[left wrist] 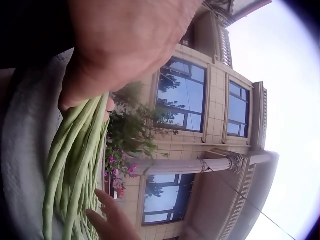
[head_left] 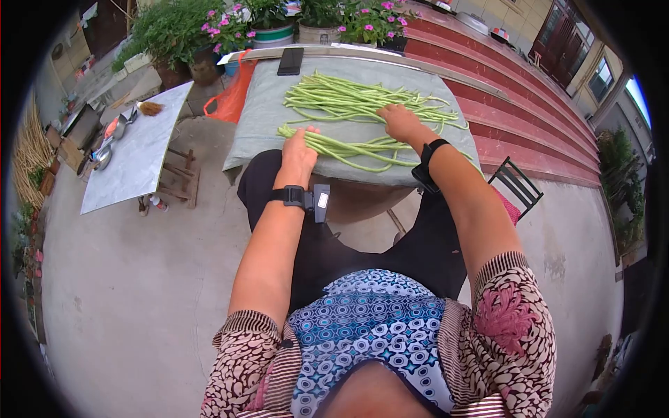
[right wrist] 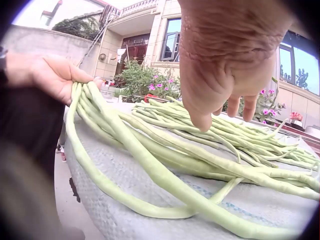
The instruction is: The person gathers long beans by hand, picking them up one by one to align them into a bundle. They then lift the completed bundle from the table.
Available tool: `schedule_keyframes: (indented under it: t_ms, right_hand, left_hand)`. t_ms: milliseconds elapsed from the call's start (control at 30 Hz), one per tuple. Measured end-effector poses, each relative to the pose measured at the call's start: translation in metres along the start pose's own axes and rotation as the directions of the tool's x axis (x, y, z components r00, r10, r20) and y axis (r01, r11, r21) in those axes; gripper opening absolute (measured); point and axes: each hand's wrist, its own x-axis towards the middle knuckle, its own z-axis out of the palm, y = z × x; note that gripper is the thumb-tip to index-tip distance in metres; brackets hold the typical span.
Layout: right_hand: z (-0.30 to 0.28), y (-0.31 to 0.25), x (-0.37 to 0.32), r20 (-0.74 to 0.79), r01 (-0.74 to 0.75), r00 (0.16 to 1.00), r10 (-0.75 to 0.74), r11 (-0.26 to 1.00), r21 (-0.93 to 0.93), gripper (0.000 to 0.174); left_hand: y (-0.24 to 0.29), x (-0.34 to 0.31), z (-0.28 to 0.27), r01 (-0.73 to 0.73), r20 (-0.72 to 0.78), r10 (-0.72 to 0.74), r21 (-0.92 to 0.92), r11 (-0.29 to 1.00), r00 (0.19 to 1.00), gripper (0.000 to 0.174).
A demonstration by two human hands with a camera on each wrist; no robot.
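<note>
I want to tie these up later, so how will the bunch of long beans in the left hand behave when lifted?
The bunch of long beans will probably droop at its far end: the left hand pinches one end, and the slender pods already bend. With no tie in sight, smooth-looking pods may slide apart.

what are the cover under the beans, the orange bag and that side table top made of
The cover looks like woven plastic, matte grey, with a fine crisscross weave.
The orange bag seems to be thin plastic film, slightly shiny, crinkled and partly see-through.
The side table top is smooth and pale grey with marble-like mottling; real stone or a printed laminate, I can't tell.
</note>
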Motion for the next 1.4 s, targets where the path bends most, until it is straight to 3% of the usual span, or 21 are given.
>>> schedule_keyframes:
  t_ms: [100, 200, 333, 433, 533, 633, 733, 867, 900, 1033, 1200, 1233, 1333, 1367, 1400]
  right_hand:
    - [0.003, -0.029, 0.019, -0.018, 0.066, 0.998, -0.066, 0.998, 0.01, 0.051]
    - [0.007, -0.046, 0.032, -0.104, 0.057, 0.993, -0.049, 0.996, 0.075, 0.05]
    - [0.011, -0.058, 0.04, -0.106, 0.016, 0.994, -0.005, 0.995, 0.099, 0.051]
    - [0.017, -0.059, 0.051, -0.045, -0.021, 0.999, 0.022, 0.999, 0.036, 0.051]
    - [0.022, -0.056, 0.046, -0.154, -0.022, 0.988, 0.01, 0.997, -0.074, 0.049]
    - [0.026, -0.052, 0.054, -0.086, -0.01, 0.996, 0.002, 0.996, -0.09, 0.046]
    - [0.03, -0.055, 0.051, -0.143, 0.02, 0.989, -0.036, 0.993, -0.117, 0.047]
    - [0.035, -0.06, 0.043, -0.164, -0.024, 0.987, -0.003, 0.986, -0.162, 0.04]
    - [0.036, -0.06, 0.042, -0.213, -0.019, 0.977, -0.023, 0.98, -0.196, 0.03]
    - [0.024, -0.055, 0.035, -0.44, 0.032, 0.897, -0.03, 0.999, -0.002, 0.018]
    - [-0.012, -0.048, 0.017, -0.555, 0.161, 0.832, -0.007, 0.96, 0.228, 0.016]
    - [-0.022, -0.053, 0.007, -0.496, 0.177, 0.868, 0.019, 0.921, 0.346, 0.016]
    - [-0.033, -0.058, -0.017, -0.334, 0.34, 0.911, -0.241, 0.897, 0.282, 0.014]
    - [-0.031, -0.058, -0.022, -0.308, 0.427, 0.883, -0.353, 0.878, 0.217, 0.014]
    - [-0.029, -0.059, -0.028, -0.277, 0.431, 0.887, -0.37, 0.877, 0.21, 0.014]
  left_hand:
    - [0.003, -0.014, 0.003, 0.021, 0.043, -0.024, 0.066, 0.998, 0.999, 0.026]
    - [0.001, -0.022, 0.004, 0.006, 0.082, -0.017, 0.133, 0.991, 0.997, 0.024]
    - [0.0, -0.024, 0.006, -0.018, 0.095, 0.005, 0.142, 0.99, 0.995, 0.023]
    - [0.0, -0.028, 0.008, -0.024, 0.092, 0.01, 0.149, 0.989, 0.996, 0.027]
    - [0.0, -0.026, 0.004, -0.003, 0.107, -0.012, 0.143, 0.99, 0.994, 0.03]
    - [-0.001, -0.022, 0.001, 0.016, 0.111, -0.036, 0.174, 0.985, 0.993, 0.027]
    - [-0.001, -0.02, 0.0, 0.008, 0.122, -0.033, 0.196, 0.981, 0.992, 0.028]
    - [-0.001, -0.024, 0.001, -0.004, 0.117, -0.021, 0.206, 0.979, 0.993, 0.03]
    - [-0.001, -0.024, 0.002, -0.006, 0.112, -0.018, 0.213, 0.977, 0.994, 0.03]
    - [-0.001, -0.027, 0.003, -0.005, 0.101, -0.017, 0.205, 0.979, 0.995, 0.032]
    - [0.001, -0.023, 0.0, 0.042, 0.097, -0.059, 0.169, 0.985, 0.993, 0.033]
    - [0.001, -0.019, -0.001, 0.047, 0.094, -0.062, 0.153, 0.987, 0.994, 0.034]
    - [-0.004, -0.008, -0.007, 0.007, 0.103, -0.018, 0.105, 0.994, 0.995, 0.033]
    - [-0.004, -0.004, -0.01, 0.024, 0.168, -0.032, 0.048, 0.999, 0.985, 0.034]
    - [-0.002, -0.007, -0.009, 0.019, 0.178, -0.028, 0.051, 0.999, 0.984, 0.034]
